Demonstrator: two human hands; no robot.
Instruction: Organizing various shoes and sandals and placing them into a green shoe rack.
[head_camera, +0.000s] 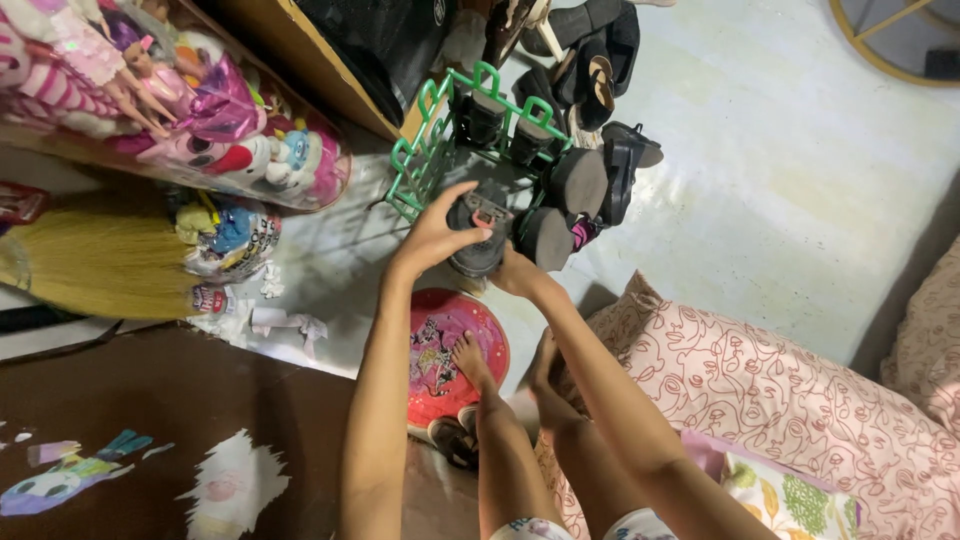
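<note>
Both hands clasp one dark shoe (478, 232), the left hand (437, 237) with fingers wrapped over its top, the right hand (517, 272) gripping from beneath, just before the green shoe rack (432, 140), toe pointing rackward.

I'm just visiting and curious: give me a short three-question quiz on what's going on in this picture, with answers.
1. True or false: both hands are on the dark shoe.
2. What colour is the shoe rack?
3. What lies under the bare foot: A) round pink plate, B) broom, C) pillow?

Key:
1. True: left hand on top, right hand beneath.
2. Green.
3. A, the pink plate.
</note>
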